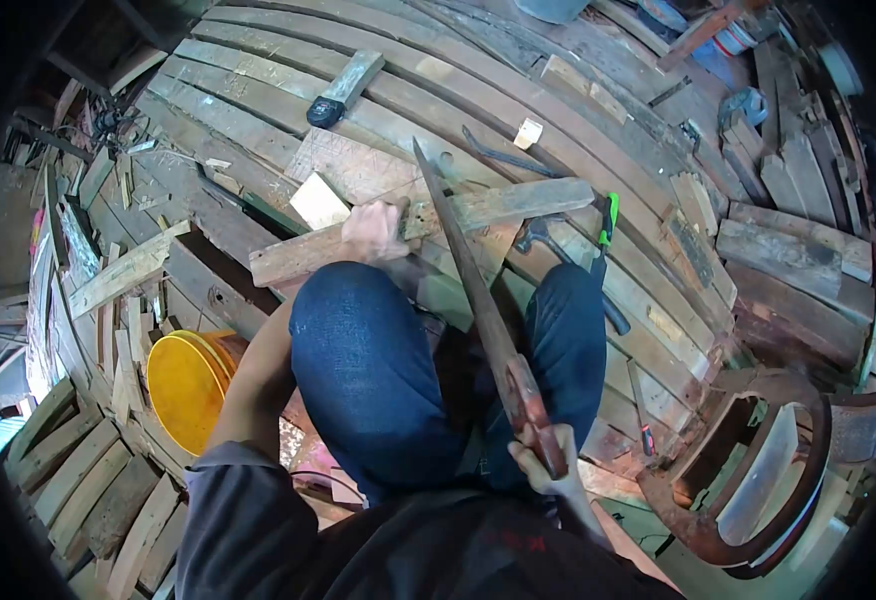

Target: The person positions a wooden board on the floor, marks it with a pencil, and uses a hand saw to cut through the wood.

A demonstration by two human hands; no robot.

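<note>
My right hand (550, 462) is wrapped round the wooden handle of a handsaw (478, 290), low by my right thigh. The long blade slants up and away to the left, crossing over a wooden plank (503, 204). My left hand (374, 232) is closed over that plank, left of the blade, just beyond my left knee. The plank lies roughly crosswise ahead of my knees, its right end tilted farther from me. A pale wood block (319, 202) sits beside my left hand. Past the plank's right part lies a hammer (540, 236), near a green-handled tool (610, 218).
A yellow bucket (186, 382) stands left of my left arm. Ahead lie a pry bar (503, 152), a small block (528, 133) and a wood piece with a black end (346, 88). A wooden chair frame (658, 500) is at right, near a red-handled tool (647, 437).
</note>
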